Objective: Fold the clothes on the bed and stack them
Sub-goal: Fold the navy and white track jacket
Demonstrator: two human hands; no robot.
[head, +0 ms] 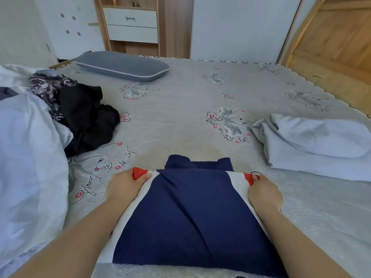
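Both hands — left hand (125, 186), right hand (265, 194) — pinched the navy, white and red cloth garment (192, 213) at its far corners; its near hem was cut off.

A navy garment (186, 213) with white side panels and red shoulder tips is seen at 6 o'clock on a grey sheet (180, 93) printed with grey roses and red hearts. Black clothes (88, 121) are piled at 9 o'clock, a grey pillow (122, 66) at 11.
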